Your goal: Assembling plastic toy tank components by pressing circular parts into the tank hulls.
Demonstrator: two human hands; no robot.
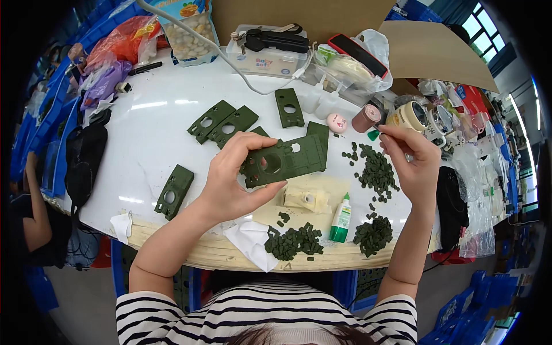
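Firstly, one green hull point(181, 179); next, two adjacent hulls point(219, 112). Left hand point(231, 178): fingers gripping one long hull point(302, 158) above the table point(141, 141), long axis near level, right end raised, large-hole end pointing left; beyond, at least two more hulls point(284, 99). One small-parts heap point(296, 241), one green-and-white bottle point(341, 221), two further heaps point(376, 176). Right hand point(415, 161): fingertips nearly together; cannot tell whether holding anything.

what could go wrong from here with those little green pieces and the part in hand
The left hand grips the green part near one end; it might slip from the fingers. The pile of small green pieces beside the right forearm could get brushed and scattered.
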